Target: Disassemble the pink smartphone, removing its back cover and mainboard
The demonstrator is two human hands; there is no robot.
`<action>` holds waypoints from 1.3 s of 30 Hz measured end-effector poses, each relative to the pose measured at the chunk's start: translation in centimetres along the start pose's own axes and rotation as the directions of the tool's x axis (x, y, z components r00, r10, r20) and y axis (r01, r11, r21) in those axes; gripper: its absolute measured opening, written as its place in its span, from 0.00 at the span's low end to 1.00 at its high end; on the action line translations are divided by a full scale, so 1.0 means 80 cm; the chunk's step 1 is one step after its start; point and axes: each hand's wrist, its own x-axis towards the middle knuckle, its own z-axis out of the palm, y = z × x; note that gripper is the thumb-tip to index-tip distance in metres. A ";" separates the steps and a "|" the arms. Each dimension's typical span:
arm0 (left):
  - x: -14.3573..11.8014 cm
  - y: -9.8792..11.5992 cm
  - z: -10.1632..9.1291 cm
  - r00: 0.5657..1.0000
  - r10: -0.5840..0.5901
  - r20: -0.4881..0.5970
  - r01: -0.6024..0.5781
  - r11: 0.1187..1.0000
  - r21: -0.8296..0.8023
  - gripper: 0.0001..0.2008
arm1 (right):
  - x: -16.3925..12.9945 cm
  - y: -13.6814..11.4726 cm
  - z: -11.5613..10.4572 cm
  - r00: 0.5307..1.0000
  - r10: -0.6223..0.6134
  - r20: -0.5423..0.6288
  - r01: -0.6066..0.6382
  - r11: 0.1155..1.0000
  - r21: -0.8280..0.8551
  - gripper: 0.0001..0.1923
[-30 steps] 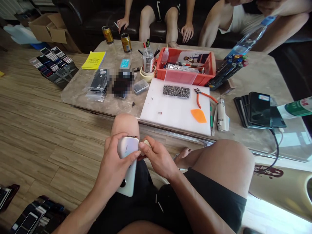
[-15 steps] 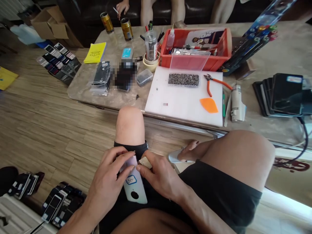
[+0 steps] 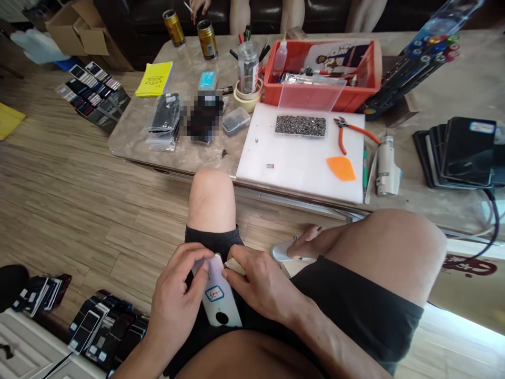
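A white phone [image 3: 219, 297] with a blue-edged label and a round camera hole rests back-up on my lap. My left hand [image 3: 175, 295] grips its left edge, fingers curled over the top. My right hand [image 3: 258, 287] pinches a small pale tool [image 3: 235, 267] against the phone's upper right edge. Both hands sit over my black shorts, between my knees.
Ahead stands a low marble table [image 3: 434, 79] with a white work mat [image 3: 300, 168], tray of screws [image 3: 300, 125], orange pliers [image 3: 349, 134], orange pick [image 3: 341, 168], red bin [image 3: 321, 73] and stacked phones [image 3: 461, 152]. More phones [image 3: 106, 337] lie on the floor at left. Other people sit across.
The phone has been lowered onto my lap and turned so its labelled back faces up. My view has tilted downward, and both hands kept their hold.
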 end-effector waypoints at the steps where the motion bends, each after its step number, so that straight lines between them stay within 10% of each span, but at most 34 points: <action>1: -0.002 0.001 0.002 1.000 -0.010 -0.012 0.010 1.000 -0.007 0.08 | -0.001 -0.001 0.000 1.000 0.003 0.007 -0.003 1.000 -0.001 0.15; 18: -0.039 0.010 0.037 0.989 -0.080 -0.128 0.077 0.997 -0.025 0.13 | 0.001 0.017 -0.004 0.986 0.088 0.141 -0.123 0.958 0.260 0.12; 39: -0.031 0.016 0.042 0.993 -0.101 -0.061 0.102 0.995 0.022 0.10 | -0.001 0.016 0.002 0.998 -0.060 0.005 0.060 0.998 -0.004 0.16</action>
